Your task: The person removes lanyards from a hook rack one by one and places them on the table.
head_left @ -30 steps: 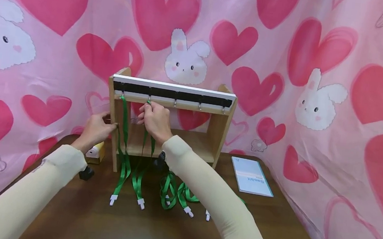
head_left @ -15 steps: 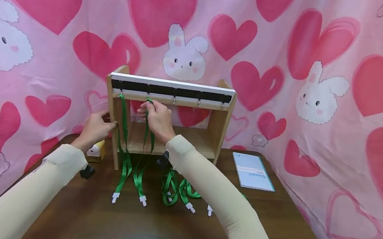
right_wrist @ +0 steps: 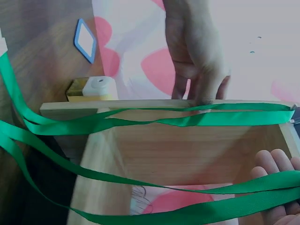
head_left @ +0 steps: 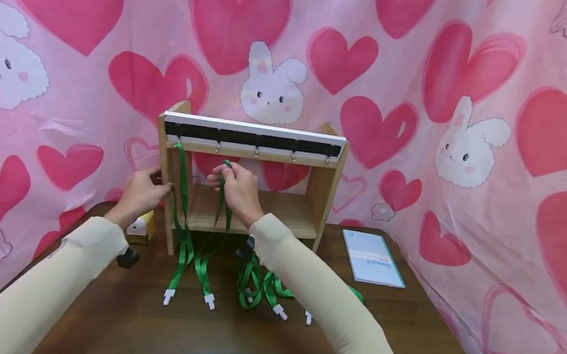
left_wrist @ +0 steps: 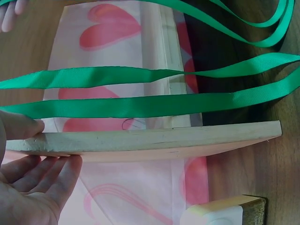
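A small wooden shelf (head_left: 254,205) stands on the table, with a row of metal hooks along its white and black top strip. My left hand (head_left: 141,194) grips its left side panel (left_wrist: 164,140), thumb on the front edge and fingers on the outer face. One green lanyard (head_left: 183,184) hangs from the leftmost hook (head_left: 179,138). My right hand (head_left: 241,193) pinches the upper loop of a second green lanyard (head_left: 202,275), just below and right of the bare second hook (head_left: 217,146). Its straps run down past the fingers (right_wrist: 267,161) to a white clip (head_left: 209,301) on the table.
More green lanyards (head_left: 250,283) lie coiled on the table under the right forearm, with white clips (head_left: 279,312) toward the front. A white booklet (head_left: 373,258) lies at right. Behind the left hand sits a yellow and white object (head_left: 143,226). Pink printed cloth surrounds the table.
The second lanyard's loop, at the second hook earlier, is now lower and slightly right of it in my right hand, leaving that hook bare. My left hand stays on the side panel.
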Demonstrator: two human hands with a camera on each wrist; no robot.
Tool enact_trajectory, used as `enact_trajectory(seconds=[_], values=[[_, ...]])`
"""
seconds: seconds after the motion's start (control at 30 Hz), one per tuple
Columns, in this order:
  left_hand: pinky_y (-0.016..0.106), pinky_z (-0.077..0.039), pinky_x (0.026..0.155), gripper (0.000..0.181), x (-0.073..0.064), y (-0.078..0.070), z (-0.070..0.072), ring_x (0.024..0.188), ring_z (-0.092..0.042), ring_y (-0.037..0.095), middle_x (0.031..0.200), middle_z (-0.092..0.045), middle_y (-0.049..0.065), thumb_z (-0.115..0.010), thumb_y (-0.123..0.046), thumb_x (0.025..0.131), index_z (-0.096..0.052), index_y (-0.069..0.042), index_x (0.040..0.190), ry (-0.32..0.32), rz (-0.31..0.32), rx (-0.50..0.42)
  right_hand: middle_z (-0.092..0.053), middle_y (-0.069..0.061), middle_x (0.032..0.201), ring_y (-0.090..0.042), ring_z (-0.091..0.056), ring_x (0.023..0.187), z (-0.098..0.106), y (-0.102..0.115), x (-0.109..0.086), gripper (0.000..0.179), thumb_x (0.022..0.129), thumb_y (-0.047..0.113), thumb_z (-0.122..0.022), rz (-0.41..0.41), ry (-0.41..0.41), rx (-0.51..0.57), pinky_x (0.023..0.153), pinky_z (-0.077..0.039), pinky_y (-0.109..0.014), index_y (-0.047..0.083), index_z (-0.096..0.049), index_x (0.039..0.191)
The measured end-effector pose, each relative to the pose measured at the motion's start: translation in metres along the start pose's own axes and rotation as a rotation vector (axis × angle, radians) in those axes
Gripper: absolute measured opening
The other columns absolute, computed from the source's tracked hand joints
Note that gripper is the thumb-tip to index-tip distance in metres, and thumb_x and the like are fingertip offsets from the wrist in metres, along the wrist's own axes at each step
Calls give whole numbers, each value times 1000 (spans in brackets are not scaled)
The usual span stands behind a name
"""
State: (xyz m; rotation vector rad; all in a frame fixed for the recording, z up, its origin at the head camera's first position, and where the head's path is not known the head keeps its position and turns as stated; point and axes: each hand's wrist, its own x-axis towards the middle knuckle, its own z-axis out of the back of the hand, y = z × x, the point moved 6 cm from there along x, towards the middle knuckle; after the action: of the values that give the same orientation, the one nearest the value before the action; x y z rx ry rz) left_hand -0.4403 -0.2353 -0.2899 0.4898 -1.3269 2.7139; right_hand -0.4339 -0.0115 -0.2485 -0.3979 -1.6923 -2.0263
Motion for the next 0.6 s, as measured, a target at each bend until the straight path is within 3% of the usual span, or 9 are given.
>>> enact_trajectory(seconds=[0.3,0.6], values=[[42,-64,82,69,-1,3,-1,118,-63,42,139,-57,33,-60,-20,99,-31,6,156,8,20,10,-79,-10,96,-20,-78,87,3,-15,-21,31,108,22,-47,-51,4,0,84,-64,-43,3,-71,101],[51,-61,90,65,-1,0,0,120,-61,44,138,-57,32,-59,-20,99,-35,5,154,10,14,-11,-80,-3,94,-14,-77,85,10,-25,-48,31,107,26,-49,-98,-4,-42,82,-64,-35,10,-74,99]])
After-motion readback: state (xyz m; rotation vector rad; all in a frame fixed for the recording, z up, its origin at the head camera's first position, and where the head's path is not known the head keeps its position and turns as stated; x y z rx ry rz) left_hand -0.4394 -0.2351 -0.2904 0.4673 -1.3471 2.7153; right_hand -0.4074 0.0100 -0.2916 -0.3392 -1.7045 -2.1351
